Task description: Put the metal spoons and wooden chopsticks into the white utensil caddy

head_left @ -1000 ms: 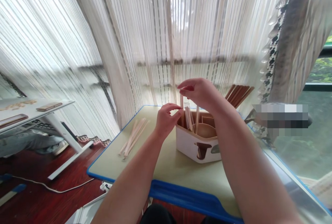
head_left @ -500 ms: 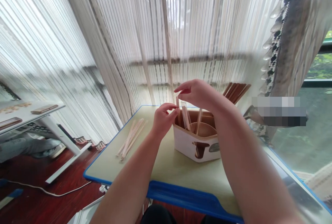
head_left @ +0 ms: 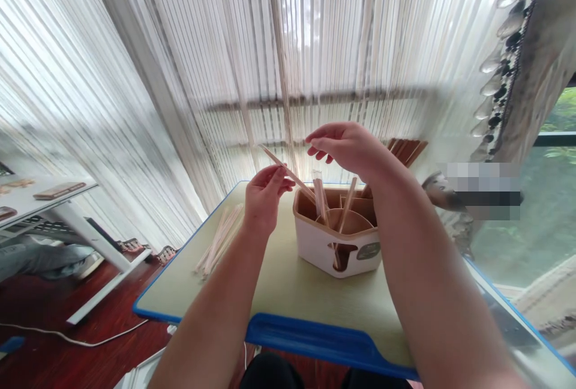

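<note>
My left hand (head_left: pixel 265 198) pinches a slim pair of disposable chopsticks (head_left: pixel 302 186) between thumb and fingers. They slant, with the upper end pointing left and the lower end at the left part of a white and brown utensil holder (head_left: pixel 321 251). Above the holder, my right hand (head_left: pixel 345 143) hovers with its fingers loosely curled and apart, holding nothing. Clear-wrapped chopsticks (head_left: pixel 320 197) and another light stick (head_left: pixel 346 203) stand in the holder. Several dark brown chopsticks (head_left: pixel 407 150) poke up behind my right forearm. A loose pile of wrapped chopsticks (head_left: pixel 218 242) lies left of my left forearm.
The pale table (head_left: pixel 310 302) has a blue edge and stands against striped curtains (head_left: pixel 216 65). To the left is a white table (head_left: pixel 67 209) with items on it, and a person's leg (head_left: pixel 49 257) beneath. A white cable (head_left: pixel 90 344) crosses the floor.
My left hand has moved left, away from the holder's rim, and the chopsticks in it have tipped from upright to slanted. My right hand has risen slightly, its fingers now apart from them.
</note>
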Available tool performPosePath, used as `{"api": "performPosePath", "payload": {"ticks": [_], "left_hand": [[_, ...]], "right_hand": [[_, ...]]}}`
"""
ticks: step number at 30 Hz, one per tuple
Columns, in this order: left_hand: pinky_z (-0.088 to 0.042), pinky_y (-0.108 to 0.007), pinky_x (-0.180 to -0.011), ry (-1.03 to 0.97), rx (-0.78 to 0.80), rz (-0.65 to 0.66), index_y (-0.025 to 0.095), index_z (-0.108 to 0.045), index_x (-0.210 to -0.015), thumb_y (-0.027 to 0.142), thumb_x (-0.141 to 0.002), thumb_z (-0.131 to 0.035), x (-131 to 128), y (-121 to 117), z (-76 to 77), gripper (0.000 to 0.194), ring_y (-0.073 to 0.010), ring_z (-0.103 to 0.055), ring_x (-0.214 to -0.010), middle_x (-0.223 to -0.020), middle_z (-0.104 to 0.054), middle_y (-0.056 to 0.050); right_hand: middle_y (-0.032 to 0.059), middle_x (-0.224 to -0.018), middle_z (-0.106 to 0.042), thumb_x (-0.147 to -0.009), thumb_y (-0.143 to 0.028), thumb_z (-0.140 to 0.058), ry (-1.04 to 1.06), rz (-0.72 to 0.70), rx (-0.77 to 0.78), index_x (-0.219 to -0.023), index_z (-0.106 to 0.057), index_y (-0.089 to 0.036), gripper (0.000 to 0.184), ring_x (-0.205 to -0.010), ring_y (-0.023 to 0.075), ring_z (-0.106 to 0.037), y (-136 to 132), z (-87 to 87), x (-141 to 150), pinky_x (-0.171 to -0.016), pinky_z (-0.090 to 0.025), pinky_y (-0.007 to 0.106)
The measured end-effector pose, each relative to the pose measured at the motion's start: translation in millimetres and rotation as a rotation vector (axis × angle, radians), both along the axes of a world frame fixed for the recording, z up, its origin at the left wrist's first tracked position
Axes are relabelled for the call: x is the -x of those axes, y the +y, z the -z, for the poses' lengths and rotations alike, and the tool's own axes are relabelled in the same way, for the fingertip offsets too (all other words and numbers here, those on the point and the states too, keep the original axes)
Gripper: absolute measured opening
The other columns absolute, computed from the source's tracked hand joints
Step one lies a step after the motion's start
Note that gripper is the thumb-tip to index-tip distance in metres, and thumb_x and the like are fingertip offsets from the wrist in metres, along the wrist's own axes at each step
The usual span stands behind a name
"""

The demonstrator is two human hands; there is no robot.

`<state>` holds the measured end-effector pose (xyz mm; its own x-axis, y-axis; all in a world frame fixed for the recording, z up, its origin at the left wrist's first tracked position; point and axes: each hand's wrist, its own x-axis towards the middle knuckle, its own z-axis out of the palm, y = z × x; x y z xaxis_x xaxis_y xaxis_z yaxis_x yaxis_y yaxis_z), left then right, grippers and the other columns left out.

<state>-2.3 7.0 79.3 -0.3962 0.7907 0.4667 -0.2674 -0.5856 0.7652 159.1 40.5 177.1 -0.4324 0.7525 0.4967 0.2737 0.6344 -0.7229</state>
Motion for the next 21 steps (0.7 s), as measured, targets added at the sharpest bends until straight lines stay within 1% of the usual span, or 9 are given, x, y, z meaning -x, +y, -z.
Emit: {"api": "performPosePath", "payload": {"ticks": [4,8,10,12,15,17,19,21], "left_hand": [[-0.052,-0.026,-0.069,-0.185,-0.013,-0.014,0.018,-0.062,-0.083,0.026,-0.069,-0.071,9,5,-2.7,0.018,-0.0093,-0.065,-0.063,-0.074,-0.067,0.001],[-0.052,-0.029,-0.080,-0.335,-0.020,-0.019,0.018,-0.059,-0.079,0.019,-0.072,-0.068,13,8,-3.2,0.011,-0.0118,-0.067,-0.075,-0.077,-0.068,0.001],[-0.051,-0.030,-0.083,-0.374,-0.011,-0.001,0.017,-0.059,-0.078,0.017,-0.075,-0.065,14,7,-3.4,0.007,-0.0121,-0.067,-0.079,-0.077,-0.068,0.000],[-0.051,-0.030,-0.085,-0.403,-0.001,0.015,0.017,-0.059,-0.078,0.015,-0.076,-0.062,14,5,-4.0,0.004,-0.0118,-0.067,-0.079,-0.075,-0.068,0.000],[-0.051,-0.029,-0.085,-0.468,-0.001,0.012,0.015,-0.059,-0.078,0.012,-0.078,-0.059,12,-1,-5.8,0.003,-0.0108,-0.067,-0.077,-0.073,-0.068,-0.001],[-0.053,-0.027,-0.083,-0.529,0.005,-0.001,0.013,-0.058,-0.078,0.010,-0.079,-0.057,11,-4,-7.6,0.003,-0.0100,-0.067,-0.075,-0.072,-0.068,-0.001],[-0.054,-0.025,-0.081,-0.587,0.022,-0.009,0.012,-0.057,-0.077,0.008,-0.080,-0.055,9,-6,-9.3,0.005,-0.0092,-0.067,-0.073,-0.071,-0.067,-0.002],[-0.055,-0.023,-0.078,-0.627,0.043,-0.009,0.011,-0.057,-0.077,0.007,-0.081,-0.053,9,-7,-10.7,0.007,-0.0087,-0.066,-0.071,-0.071,-0.067,-0.003]], "right_hand": [[0.0055,-0.079,-0.067,-0.082,-0.025,-0.058,0.018,-0.044,0.051,-0.088,-0.068,-0.018,0.014,-0.068,0.0128,-0.059,0,0.0,2,-0.060,-0.047,0.026],[0.0058,-0.080,-0.067,-0.080,-0.028,-0.060,0.012,-0.054,0.064,-0.087,-0.068,-0.018,0.014,-0.068,0.0133,-0.060,-3,0.9,0,-0.060,-0.047,0.026],[0.0064,-0.079,-0.067,-0.081,-0.032,-0.061,0.029,-0.048,0.068,-0.086,-0.068,-0.017,0.017,-0.069,0.0139,-0.060,-5,0.7,-1,-0.060,-0.047,0.026],[0.0073,-0.078,-0.067,-0.083,-0.040,-0.057,0.081,-0.034,0.066,-0.085,-0.067,-0.017,0.026,-0.070,0.0146,-0.061,-8,0.7,-3,-0.059,-0.047,0.026],[0.0083,-0.079,-0.065,-0.086,-0.053,-0.045,0.212,0.038,0.026,-0.089,-0.065,-0.017,0.042,-0.073,0.0156,-0.061,-8,3.2,-4,-0.059,-0.046,0.025],[0.0084,-0.082,-0.064,-0.087,-0.058,-0.038,0.294,0.142,-0.021,-0.094,-0.062,-0.019,0.047,-0.077,0.0163,-0.061,-6,7.3,-4,-0.060,-0.046,0.025],[0.0082,-0.088,-0.063,-0.088,-0.059,-0.032,0.353,0.247,-0.048,-0.098,-0.060,-0.021,0.048,-0.080,0.0167,-0.060,-2,12.5,-1,-0.061,-0.046,0.025],[0.0082,-0.091,-0.062,-0.089,-0.055,-0.031,0.391,0.285,-0.004,-0.096,-0.059,-0.021,0.044,-0.079,0.0167,-0.060,2,17.0,4,-0.060,-0.046,0.026]]}}
